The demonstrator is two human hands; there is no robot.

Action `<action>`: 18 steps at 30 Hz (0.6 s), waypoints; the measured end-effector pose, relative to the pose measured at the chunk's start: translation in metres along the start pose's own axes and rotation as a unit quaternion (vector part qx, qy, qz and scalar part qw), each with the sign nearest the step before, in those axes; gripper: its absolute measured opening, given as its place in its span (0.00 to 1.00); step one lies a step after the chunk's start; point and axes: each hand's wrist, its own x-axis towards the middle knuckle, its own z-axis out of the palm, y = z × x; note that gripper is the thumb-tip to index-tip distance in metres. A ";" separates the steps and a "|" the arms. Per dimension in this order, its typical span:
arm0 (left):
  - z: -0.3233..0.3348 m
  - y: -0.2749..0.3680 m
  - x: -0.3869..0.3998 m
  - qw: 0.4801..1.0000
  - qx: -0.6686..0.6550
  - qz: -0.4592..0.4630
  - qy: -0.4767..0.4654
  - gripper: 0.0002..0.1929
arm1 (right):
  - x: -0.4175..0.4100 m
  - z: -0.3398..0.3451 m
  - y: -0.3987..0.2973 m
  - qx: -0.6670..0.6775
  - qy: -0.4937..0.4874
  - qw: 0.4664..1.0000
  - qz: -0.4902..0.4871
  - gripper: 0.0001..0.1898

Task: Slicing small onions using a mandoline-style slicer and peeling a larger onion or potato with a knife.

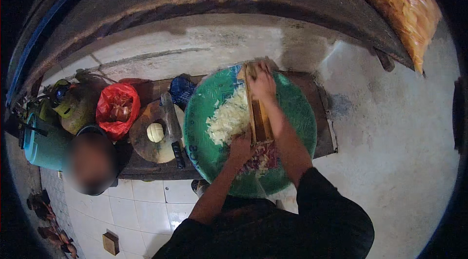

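A large round green plastic basin [298,123] lies before me. Across it leans a long wooden board [261,123] with raised edges, seemingly a slicer. My right hand [261,81] is on the far part of this board, its fingers blurred; whether something is under them cannot be told. My left hand [241,149] is at the near left edge of the board, fingers partly hidden, beside a heap of pale shredded vegetable [228,116] in the basin. Left of the basin, a knife with a black handle [178,154] rests on a round wooden chopping board [140,145] beside a scored pale vegetable [155,132].
A red plastic bag [117,111] with contents stands left of the chopping board. Farther left are a turquoise container [47,149] and a blurred round area. A filled clear bag [406,6] hangs at the upper right. A small block [110,243] lies on the tiled floor.
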 end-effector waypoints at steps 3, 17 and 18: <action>-0.007 -0.014 -0.014 0.998 -0.054 -0.012 0.014 0.50 | -0.106 -0.037 -0.027 0.026 -0.028 0.999 -0.010 0.28; -0.028 0.000 -0.010 0.997 -0.053 -0.043 -0.031 0.50 | -0.106 -0.042 -0.027 0.002 -0.043 0.999 -0.031 0.28; -0.023 -0.002 -0.013 0.997 -0.052 -0.048 -0.025 0.50 | -0.126 -0.054 -0.031 -0.004 -0.055 0.998 -0.031 0.28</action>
